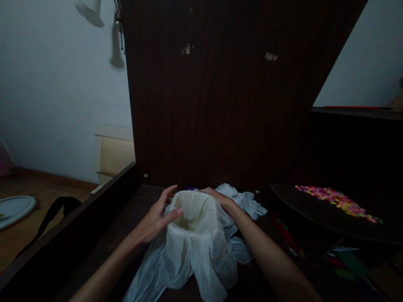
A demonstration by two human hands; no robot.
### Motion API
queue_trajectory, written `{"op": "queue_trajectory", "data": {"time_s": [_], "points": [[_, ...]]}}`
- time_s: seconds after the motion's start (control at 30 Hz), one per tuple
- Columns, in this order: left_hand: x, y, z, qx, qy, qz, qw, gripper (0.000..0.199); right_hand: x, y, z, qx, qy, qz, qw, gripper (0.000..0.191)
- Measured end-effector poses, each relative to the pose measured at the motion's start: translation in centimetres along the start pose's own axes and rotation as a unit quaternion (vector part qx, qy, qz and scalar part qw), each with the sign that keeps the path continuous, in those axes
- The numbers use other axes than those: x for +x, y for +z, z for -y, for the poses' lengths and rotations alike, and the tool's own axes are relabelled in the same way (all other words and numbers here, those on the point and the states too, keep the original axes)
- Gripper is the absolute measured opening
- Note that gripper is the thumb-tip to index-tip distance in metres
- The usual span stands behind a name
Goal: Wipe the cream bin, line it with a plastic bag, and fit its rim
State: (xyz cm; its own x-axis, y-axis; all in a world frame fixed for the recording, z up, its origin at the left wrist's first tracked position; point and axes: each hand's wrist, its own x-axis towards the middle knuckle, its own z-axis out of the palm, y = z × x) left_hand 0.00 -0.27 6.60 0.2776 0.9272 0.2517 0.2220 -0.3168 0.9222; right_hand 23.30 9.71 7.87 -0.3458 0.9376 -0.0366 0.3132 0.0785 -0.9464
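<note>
A small bin lined with a thin white plastic bag [195, 249] stands in front of me, its round mouth facing up. The bag is folded over the rim and hangs in loose folds down the outside. At the bin's left side is my left hand [158, 215], thumb laid over the rim and fingers along the outer side, gripping the lined edge. My right hand [218, 197] reaches round the far right of the rim; its fingers are mostly hidden behind the bag. More crumpled white plastic [243, 199] lies behind and to the right.
A tall dark wooden panel [220, 101] rises behind the bin, with a low side board [86, 221] at left. On the right, a dark rounded shelf [305, 209] carries colourful small pieces [338, 200]. A white round lid-like thing [23, 206] lies on the floor. A lamp [90, 5] hangs upper left.
</note>
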Motion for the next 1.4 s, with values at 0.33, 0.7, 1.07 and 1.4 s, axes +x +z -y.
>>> {"op": "queue_trajectory", "data": {"time_s": [0.33, 0.7, 1.07, 1.4], "points": [[-4.0, -2.9, 3.6, 0.047, -0.017, 0.111, 0.993, 0.133, -11.9, -5.2, 1.9, -0.170, -0.109, -0.088, 0.975, 0.064], [-7.2, -1.6, 2.7, 0.171, -0.082, 0.027, 0.982, 0.078, -15.4, 0.7, -1.5, -0.225, 0.007, -0.071, 0.972, 0.135], [-6.0, -3.3, 2.6, 0.055, -0.072, -0.111, 0.990, 0.038, -12.0, -0.5, -3.8, 0.129, -0.048, -0.079, 0.987, 0.060], [-1.7, -1.0, 2.8, -0.240, -0.166, -0.170, 0.941, 0.034, -7.6, 0.9, -3.7, 0.289, 0.008, -0.180, 0.940, 0.041]]}}
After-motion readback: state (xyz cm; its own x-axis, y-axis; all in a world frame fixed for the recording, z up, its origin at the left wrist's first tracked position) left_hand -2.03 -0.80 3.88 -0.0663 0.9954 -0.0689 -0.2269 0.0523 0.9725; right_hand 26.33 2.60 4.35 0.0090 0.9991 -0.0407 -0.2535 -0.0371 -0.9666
